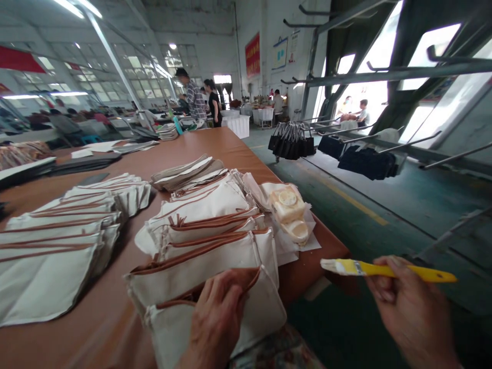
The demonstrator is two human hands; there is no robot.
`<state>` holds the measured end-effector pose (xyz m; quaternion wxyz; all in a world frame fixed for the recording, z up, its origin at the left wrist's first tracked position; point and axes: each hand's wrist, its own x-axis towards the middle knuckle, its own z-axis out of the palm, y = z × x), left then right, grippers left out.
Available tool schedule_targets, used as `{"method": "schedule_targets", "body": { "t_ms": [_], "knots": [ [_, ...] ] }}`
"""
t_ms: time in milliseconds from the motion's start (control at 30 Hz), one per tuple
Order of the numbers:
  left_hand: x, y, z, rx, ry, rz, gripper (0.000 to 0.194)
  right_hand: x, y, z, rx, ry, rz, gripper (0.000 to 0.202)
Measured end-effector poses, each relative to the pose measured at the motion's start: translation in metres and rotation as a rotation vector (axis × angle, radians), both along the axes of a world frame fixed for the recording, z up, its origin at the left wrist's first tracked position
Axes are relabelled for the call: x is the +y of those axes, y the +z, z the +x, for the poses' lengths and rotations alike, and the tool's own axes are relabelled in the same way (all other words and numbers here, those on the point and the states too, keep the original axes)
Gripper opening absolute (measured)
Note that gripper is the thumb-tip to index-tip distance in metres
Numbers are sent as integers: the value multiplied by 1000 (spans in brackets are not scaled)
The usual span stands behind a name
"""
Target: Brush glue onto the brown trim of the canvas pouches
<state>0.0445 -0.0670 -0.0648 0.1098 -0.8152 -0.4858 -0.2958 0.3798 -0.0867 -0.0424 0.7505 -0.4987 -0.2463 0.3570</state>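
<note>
My right hand (413,307) is closed round the yellow handle of a flat paintbrush (378,269), held off the table's right edge with its pale bristles pointing left. Closed on the brown-trimmed upper edge of the nearest cream bag piece (261,302) is my left hand (221,312); its fingers reach partly into the opening, so the fingertips are hidden. Behind that piece, several similar cream bag pieces (215,253) with brown edges lean in an overlapping row. To their right, a yellowish, crusted container (290,207) rests on white sheeting (313,238).
Another row of cream pieces (57,266) lies on the left of the brown-covered table (215,141). Dark bags (291,141) hang from a metal rack (369,77) at right. People (215,105) stand beyond the table's far end, near white bins (240,125).
</note>
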Motion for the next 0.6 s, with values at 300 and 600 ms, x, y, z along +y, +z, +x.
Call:
{"method": "schedule_targets", "body": {
  "t_ms": [300,600],
  "knots": [
    [51,1,37,196,125,-291,6,79,-42,20,-797,133,-26,37],
    [52,-11,39,186,155,-373,4,146,-68,3,-1100,298,101,31]
  ]
}}
